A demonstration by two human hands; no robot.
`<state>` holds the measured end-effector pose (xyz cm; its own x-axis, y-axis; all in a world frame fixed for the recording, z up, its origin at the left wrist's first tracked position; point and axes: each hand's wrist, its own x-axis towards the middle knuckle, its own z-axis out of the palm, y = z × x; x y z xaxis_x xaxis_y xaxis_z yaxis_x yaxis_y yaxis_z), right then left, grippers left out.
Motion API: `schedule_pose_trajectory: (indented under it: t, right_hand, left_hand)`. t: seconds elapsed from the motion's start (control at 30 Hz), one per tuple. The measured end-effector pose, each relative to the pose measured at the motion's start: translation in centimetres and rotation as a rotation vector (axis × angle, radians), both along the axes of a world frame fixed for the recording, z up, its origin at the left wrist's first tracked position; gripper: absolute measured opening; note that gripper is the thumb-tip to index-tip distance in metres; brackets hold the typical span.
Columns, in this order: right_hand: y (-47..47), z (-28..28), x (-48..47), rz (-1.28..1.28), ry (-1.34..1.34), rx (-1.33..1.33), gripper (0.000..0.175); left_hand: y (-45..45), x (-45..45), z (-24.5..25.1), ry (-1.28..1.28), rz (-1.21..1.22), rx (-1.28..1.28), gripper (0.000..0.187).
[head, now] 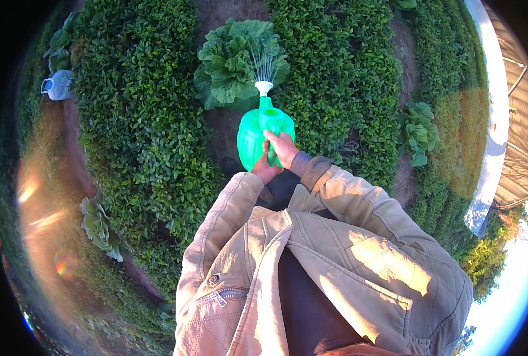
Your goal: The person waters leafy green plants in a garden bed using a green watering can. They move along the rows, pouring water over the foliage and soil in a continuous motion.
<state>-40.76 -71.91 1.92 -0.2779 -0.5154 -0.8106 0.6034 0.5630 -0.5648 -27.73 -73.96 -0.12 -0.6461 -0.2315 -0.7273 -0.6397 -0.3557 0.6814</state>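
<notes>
A bright green plastic watering can [251, 138] is held out in front of my body, its spout facing away from me. Around its handle my right hand [282, 147] is closed, higher up. My left hand [265, 168] grips the same handle lower down, near the back of the can. Fine streams of water leave the white sprinkler rose [264, 86] and fall on a large leafy cabbage-like plant [232, 62]. That plant grows in a strip of bare soil between two hedge rows.
Dense rows of leafy shrubs [144, 111] flank me on the left, with more shrubs [335, 80] on the right. A clear plastic jug [60, 85] lies at far left. Another leafy plant [418, 131] grows in the right furrow. Beyond runs a pale ledge [495, 133] beside a roof-like structure [519, 115].
</notes>
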Motion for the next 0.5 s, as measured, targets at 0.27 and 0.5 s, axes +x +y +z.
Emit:
schedule_pose_trajectory:
  t: [0.27, 0.5]
  right_hand:
    - [1.5, -2.0, 4.6, -0.172, -0.138, 0.087, 0.021]
    - [1.9, -4.0, 10.0, -0.182, -0.199, 0.136, 0.021]
  left_hand:
    - [0.6, 4.4, 0.7, -0.101, -0.07, -0.013, 0.082]
    - [2.2, 9.7, -1.7, -0.14, -0.011, -0.019, 0.072]
